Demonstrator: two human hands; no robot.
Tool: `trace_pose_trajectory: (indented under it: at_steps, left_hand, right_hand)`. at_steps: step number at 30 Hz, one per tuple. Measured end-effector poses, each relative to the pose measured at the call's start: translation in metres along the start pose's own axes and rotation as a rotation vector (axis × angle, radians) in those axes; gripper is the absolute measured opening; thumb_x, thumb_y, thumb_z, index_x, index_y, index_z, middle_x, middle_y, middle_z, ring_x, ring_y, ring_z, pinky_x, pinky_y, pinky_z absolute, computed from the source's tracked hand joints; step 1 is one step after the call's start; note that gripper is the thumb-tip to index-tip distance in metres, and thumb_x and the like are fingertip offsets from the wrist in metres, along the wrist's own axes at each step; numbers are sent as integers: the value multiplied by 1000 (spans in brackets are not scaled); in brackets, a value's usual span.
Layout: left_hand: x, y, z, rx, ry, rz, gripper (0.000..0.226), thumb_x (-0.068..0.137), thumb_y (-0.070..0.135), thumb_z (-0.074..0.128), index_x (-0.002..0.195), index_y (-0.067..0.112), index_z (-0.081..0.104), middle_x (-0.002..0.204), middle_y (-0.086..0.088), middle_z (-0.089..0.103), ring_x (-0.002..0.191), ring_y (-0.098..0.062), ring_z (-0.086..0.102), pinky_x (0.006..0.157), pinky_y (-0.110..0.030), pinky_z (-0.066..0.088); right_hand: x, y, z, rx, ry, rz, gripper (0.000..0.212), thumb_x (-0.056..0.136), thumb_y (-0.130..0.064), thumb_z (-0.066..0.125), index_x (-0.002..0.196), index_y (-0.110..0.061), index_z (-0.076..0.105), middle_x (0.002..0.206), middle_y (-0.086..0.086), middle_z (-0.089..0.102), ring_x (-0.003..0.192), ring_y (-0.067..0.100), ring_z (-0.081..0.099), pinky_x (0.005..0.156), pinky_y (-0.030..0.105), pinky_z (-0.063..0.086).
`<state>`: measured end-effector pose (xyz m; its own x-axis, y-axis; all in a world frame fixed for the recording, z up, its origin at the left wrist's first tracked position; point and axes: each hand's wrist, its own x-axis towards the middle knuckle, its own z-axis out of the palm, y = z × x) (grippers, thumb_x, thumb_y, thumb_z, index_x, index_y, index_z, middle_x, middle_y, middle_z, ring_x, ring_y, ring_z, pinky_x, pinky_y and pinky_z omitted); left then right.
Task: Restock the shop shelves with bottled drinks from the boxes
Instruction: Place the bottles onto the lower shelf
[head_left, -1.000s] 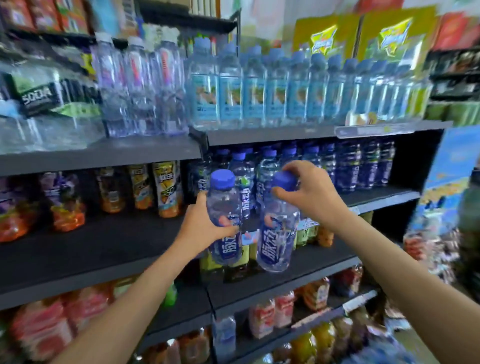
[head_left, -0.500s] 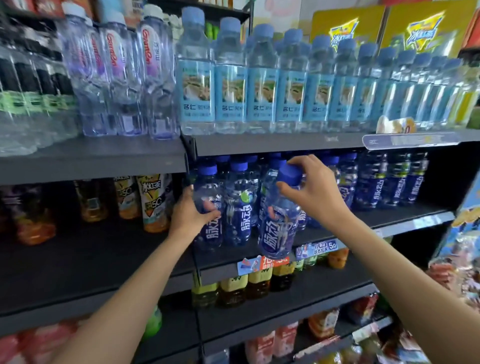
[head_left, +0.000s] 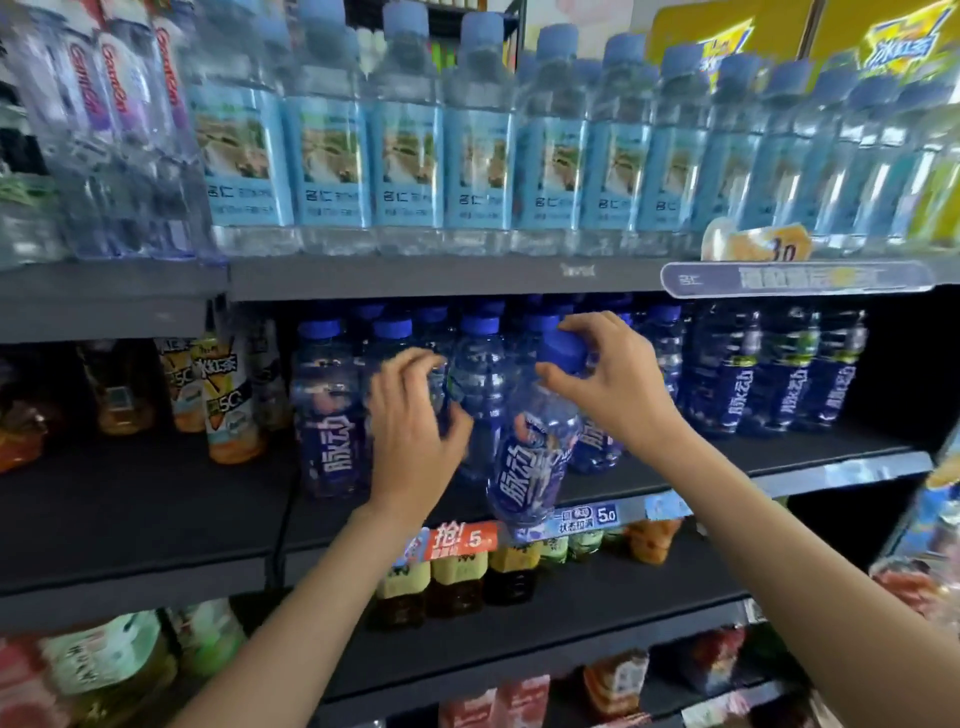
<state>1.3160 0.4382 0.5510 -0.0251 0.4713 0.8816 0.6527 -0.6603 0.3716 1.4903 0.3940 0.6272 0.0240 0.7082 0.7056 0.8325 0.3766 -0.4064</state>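
Right hand (head_left: 613, 384) is gripping a tilted blue bottle (head_left: 535, 457) by its cap while the loosely spread left hand (head_left: 415, 436) is holding nothing; it risks toppling shelved neighbours.

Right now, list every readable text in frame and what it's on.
"脉动": dark blue bottle held by the right hand, and its shelf neighbours.
"名仁": light blue water labels, upper shelf.
"Gan": white labels on clear bottles, top left; remainder blurred.
"冰红茶": yellow sign, top right.
"5C": tea bottle.
"5.0": shelf price tag.
"抢! 5": red tag.
"3.0": orange tag.
Remaining small print is blurred.
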Motion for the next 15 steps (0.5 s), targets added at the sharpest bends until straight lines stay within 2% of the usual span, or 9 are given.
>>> trace_pose_trajectory:
  at_steps: [2, 5, 8, 11, 15]
  left_hand:
    - [0, 27, 30, -29, -19, -27, 41, 76, 14, 55, 115, 15, 42, 117, -11, 44, 113, -20, 37, 98, -33, 31]
    - [-6, 59, 73, 26, -90, -17, 47, 74, 6, 64, 115, 17, 42, 117, -10, 43, 111, -19, 35, 96, -33, 34]
    - [-13, 79, 105, 147, -198, -32, 48, 76, 10, 66, 120, 10, 47, 122, -11, 44, 114, -22, 38, 96, -39, 38]
    - [-20, 90, 127, 193, -367, -150, 54, 85, 21, 61, 133, 15, 37, 134, -7, 33, 124, -23, 35, 103, -35, 35]
    - [-26, 101, 146, 283, -463, -148, 56, 90, 22, 56, 140, 26, 31, 134, -7, 29, 122, -23, 37, 92, -34, 48]
  right_hand:
    - [-2, 26, -20, 31, -9, -5, 40, 77, -17, 73, 111, -1, 58, 105, 12, 57, 93, 23, 54, 78, 19, 37]
    - [-2, 71, -56, 11, 25, -17, 39, 79, -16, 72, 112, -1, 58, 101, 8, 53, 87, 17, 49, 72, 11, 28]
    - [6, 109, -81, -25, 82, -36, 36, 78, -12, 72, 109, 1, 58, 103, 14, 55, 86, 14, 44, 71, 12, 26]
    - [14, 141, -84, -1, 114, -19, 38, 79, -12, 71, 111, 2, 56, 108, 17, 53, 91, 23, 49, 72, 12, 26]
    - [16, 170, -60, 71, 131, 35, 42, 86, -17, 65, 120, 1, 51, 116, 17, 49, 104, 28, 49, 75, 12, 24]
